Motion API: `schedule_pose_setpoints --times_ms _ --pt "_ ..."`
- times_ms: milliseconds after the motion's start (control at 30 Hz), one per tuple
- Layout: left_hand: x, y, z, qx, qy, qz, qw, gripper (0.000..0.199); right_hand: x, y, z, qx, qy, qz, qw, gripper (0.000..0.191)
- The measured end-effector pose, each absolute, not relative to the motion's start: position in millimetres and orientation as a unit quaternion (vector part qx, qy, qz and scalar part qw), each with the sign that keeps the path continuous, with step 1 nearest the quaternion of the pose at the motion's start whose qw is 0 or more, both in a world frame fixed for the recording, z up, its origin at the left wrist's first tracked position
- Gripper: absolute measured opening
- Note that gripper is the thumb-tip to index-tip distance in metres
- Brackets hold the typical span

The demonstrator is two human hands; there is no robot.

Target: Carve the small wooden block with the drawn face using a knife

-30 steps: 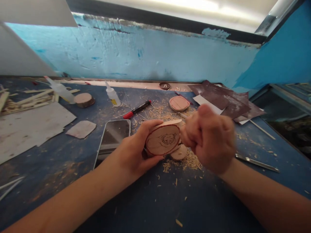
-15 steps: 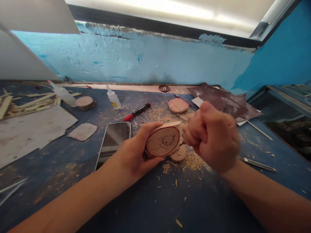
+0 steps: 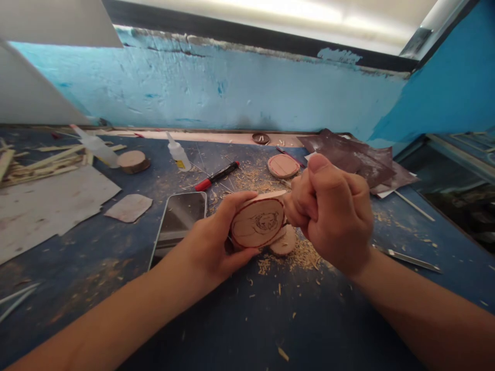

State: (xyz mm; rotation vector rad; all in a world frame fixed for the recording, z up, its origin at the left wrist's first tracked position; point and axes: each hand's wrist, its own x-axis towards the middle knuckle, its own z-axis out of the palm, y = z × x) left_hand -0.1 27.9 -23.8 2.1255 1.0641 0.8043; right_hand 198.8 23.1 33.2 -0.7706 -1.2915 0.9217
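Observation:
My left hand (image 3: 216, 234) grips an oval wood slice (image 3: 253, 226) by its left side, thumb below and fingers above. A dark drawing and a red outline mark its face, which is tilted toward me. My right hand (image 3: 328, 206) is a fist at the slice's right edge, closed around a slim carving tool. Only a short dark bit of the tool (image 3: 285, 223) shows by the rim; its handle is hidden in the fist. Beneath the held slice, a smaller round wood piece (image 3: 284, 243) lies among wood shavings (image 3: 307, 256).
A phone (image 3: 181, 216) lies left of my left hand, behind it a red marker (image 3: 217, 176) and a glue bottle (image 3: 178, 153). Another red-outlined slice (image 3: 283, 166) and brown sandpaper sheets (image 3: 348, 154) lie farther back. A metal blade (image 3: 413, 260) rests at right.
My right hand has shifted slightly left, closer against the slice's right edge, and less of the tool shows. The left hand still holds the slice, nearly unmoved.

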Motion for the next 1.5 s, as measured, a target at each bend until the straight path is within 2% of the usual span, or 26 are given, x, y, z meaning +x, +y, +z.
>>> schedule_pose_setpoints --times_ms 200,500,933,1000,1200,1500 --pt "-1 28 -24 0.804 0.407 0.302 0.309 0.079 203 27 36 -0.311 -0.541 0.455 0.635 0.059" --pt "0 29 -22 0.812 0.398 0.302 0.302 0.077 198 25 30 -0.336 -0.564 0.4 0.64 0.059" --pt "1 27 -21 0.808 0.406 0.302 0.301 0.075 202 30 30 -0.323 -0.517 0.447 0.654 0.053" --pt "1 27 -21 0.811 0.403 0.295 0.304 0.077 202 30 31 -0.329 -0.53 0.423 0.658 0.05" --pt "0 27 -22 0.808 0.406 0.301 0.304 0.078 201 38 19 -0.356 -0.596 0.192 0.694 0.046" --pt "0 28 -23 0.823 0.391 0.309 0.272 0.078 197 32 27 -0.382 -0.54 0.206 0.721 0.051"
